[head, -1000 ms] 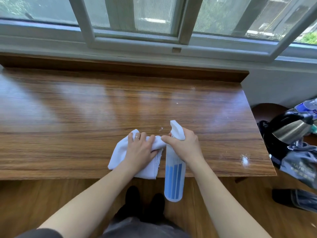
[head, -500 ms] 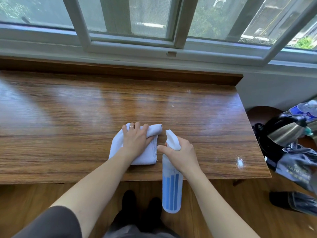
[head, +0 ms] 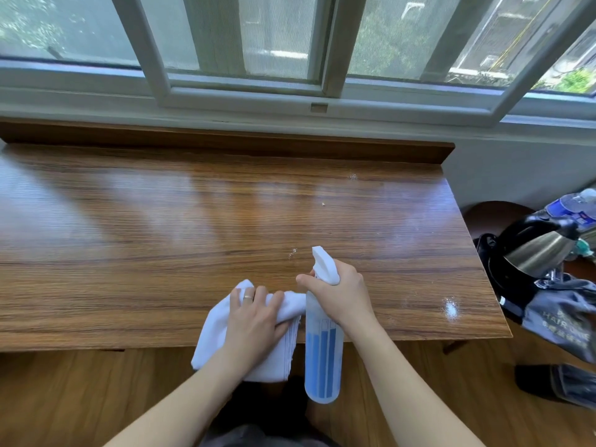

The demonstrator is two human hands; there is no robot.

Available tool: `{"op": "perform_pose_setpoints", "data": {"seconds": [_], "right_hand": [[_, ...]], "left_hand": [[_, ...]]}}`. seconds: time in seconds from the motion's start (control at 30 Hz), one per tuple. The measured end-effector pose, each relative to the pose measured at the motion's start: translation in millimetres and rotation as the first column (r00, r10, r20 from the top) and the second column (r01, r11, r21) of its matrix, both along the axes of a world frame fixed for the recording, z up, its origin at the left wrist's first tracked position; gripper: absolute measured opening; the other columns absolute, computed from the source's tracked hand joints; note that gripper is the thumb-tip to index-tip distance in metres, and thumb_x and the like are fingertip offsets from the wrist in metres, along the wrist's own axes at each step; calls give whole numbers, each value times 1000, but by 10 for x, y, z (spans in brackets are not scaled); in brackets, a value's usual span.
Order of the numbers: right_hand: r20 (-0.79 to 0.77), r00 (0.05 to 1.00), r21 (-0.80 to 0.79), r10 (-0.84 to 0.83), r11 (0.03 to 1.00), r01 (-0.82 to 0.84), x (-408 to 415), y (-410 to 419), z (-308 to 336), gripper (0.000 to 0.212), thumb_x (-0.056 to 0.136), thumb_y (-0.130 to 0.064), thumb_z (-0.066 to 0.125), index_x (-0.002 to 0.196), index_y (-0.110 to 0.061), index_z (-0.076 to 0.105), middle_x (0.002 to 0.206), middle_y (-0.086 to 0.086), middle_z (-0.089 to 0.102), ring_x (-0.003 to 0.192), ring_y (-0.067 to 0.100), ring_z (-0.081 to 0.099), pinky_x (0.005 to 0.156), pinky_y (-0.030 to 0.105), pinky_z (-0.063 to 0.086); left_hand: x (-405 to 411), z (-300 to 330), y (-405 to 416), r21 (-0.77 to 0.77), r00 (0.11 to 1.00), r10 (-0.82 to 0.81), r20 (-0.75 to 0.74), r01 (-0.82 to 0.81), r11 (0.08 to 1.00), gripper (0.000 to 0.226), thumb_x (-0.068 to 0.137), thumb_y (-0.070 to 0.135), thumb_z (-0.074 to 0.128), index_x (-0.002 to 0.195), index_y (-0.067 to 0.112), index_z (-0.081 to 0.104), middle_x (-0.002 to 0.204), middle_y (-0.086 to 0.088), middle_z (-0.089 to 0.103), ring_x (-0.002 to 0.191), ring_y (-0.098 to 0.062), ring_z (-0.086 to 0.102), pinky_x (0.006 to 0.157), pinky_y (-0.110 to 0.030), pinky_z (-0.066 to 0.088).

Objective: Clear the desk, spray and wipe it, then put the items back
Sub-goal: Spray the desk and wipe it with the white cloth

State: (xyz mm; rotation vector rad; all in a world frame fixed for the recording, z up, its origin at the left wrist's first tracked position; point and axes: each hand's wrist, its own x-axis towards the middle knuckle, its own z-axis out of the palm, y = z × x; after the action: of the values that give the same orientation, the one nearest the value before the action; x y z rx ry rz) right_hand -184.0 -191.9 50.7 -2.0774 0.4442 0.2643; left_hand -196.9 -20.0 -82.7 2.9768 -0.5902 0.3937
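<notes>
The wooden desk [head: 161,240] lies bare under the window, with small white wet spots near its middle and right front corner. My left hand [head: 254,314] presses down on a folded white cloth [head: 213,330] that hangs over the desk's front edge. Just to its right, my right hand [head: 338,295] grips the neck of a translucent spray bottle [head: 322,359] with blue stripes. The bottle's white nozzle points away over the desk, and its body hangs in front of the desk edge.
Right of the desk stands a low dark stool [head: 493,214] with a steel and black kettle [head: 532,253], a plastic water bottle [head: 571,204] and a grey bag [head: 561,314]. A window sill and raised wooden ledge [head: 225,140] bound the desk's far side.
My left hand has pulled the cloth back toward the front edge, so it now hangs over it. The right hand with the bottle has barely shifted.
</notes>
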Motion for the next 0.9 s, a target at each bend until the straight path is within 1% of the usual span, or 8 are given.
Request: {"op": "perform_pose_setpoints", "data": {"seconds": [0.1,0.27,0.4,0.43,0.57,0.6,0.73,0.9], "right_hand": [[9,1000,0,6,1000,-6,26,-14,3,35,77,-43,77,80,-10,65,78,7,68,67,14,56,63,33,46],[23,1000,7,13,1000,-13,69,-28,8,32,78,-43,76,79,-13,64,73,0,63,66,12,54,61,30,43],[36,999,3,21,1000,-21,86,-52,4,23,79,-41,76,71,-26,60,67,-7,60,64,8,54,60,27,43],[37,999,-4,21,1000,-20,89,-57,3,24,79,-41,76,70,-26,59,66,-8,59,63,7,54,59,26,43],[25,1000,-2,0,1000,0,89,-84,0,27,79,-41,76,74,-19,62,65,-7,59,62,8,53,61,30,44],[20,1000,2,-4,1000,4,86,-91,-1,26,79,-40,76,74,-19,62,66,-7,60,63,8,54,62,30,44],[23,1000,2,-4,1000,4,71,-119,2,23,79,-40,77,73,-23,63,67,-8,60,64,8,54,60,26,42],[7,1000,15,-30,999,30,81,-145,16,34,77,-41,77,78,-11,63,66,-7,57,62,10,51,61,29,42]], "left_hand": [[42,-7,7,-8,1000,-24,11,24,1000,45,81,57,49,92,18,68,79,-6,57,75,-31,57,78,-47,40],[351,76,16,11,1000,-10,-28,10,1000,47,84,60,46,90,18,68,79,-6,58,77,-32,60,76,-47,42],[723,210,-73,66,992,79,-103,-72,995,52,83,60,41,90,17,68,84,-8,62,83,-33,62,79,-49,45],[800,232,-103,76,988,98,-118,-90,993,51,83,61,42,90,17,68,84,-8,62,84,-33,62,79,-50,45],[910,267,-189,76,974,163,-158,-153,985,46,78,59,67,90,15,68,83,-10,61,81,-33,61,78,-50,44],[878,260,-194,75,975,163,-148,-153,985,46,79,59,66,90,14,68,82,-10,61,79,-33,60,78,-51,45],[592,187,-177,50,991,96,-98,-92,995,51,84,58,43,93,14,68,81,-10,59,79,-34,59,80,-51,45],[189,79,-181,24,999,30,-25,-30,999,45,82,56,47,89,16,68,76,-8,56,73,-32,57,76,-47,41]]}}
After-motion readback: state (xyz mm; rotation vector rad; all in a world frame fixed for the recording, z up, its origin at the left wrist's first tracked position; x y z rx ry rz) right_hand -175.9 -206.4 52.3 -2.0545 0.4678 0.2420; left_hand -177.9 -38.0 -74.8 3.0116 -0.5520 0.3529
